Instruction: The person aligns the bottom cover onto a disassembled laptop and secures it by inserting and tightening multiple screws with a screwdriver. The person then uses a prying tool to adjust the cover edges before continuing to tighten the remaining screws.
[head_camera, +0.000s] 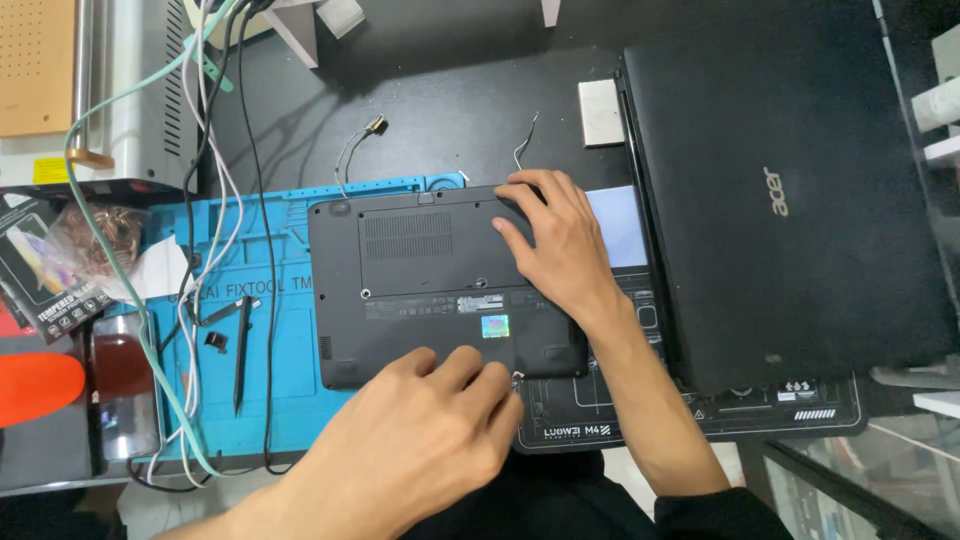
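Left hand (420, 440) fingers together, pressed flat on the near edge of the small laptop (440, 285); right hand (555, 240) fingers spread, flat on its far right corner. It lies underside-up on the blue mat (260, 300) (bottom cover still on, nothing removed). Black spudger (241, 350) untouched alongside.

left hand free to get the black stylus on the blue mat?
Probably yes. The left hand rests on the small laptop's near edge; the black stylus lies uncovered on the blue mat, only cables nearby.
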